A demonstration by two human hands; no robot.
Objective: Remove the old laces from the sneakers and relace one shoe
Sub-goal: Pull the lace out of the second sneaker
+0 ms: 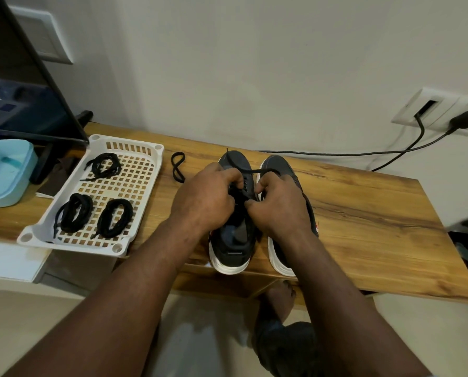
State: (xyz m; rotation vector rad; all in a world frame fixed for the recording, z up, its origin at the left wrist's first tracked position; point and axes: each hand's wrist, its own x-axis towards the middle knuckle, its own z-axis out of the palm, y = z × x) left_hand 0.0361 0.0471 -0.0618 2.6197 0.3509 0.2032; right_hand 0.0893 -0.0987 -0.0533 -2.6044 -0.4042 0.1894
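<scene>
Left sneaker (234, 161) stands heel toward me, eyelets up for access. My left hand (203, 198) and right hand (280, 206) both pinch its black lace (257, 171) there. Spare laces (76, 212) lie in the tray (126, 140) at 9 o'clock.

The left shoe (234, 240) and the right shoe (279, 164) stand side by side on the table (363, 213), toes toward the wall. The left hand (203, 202) and the right hand (279, 208) are on top of the left shoe and hold its lace (254, 171). A tray (145, 148) sits on the table to the left, with three lace bundles (103, 165) in it. A loose lace (178, 167) lies between the tray and the shoes. A tub (4, 172) sits left of the tray
</scene>
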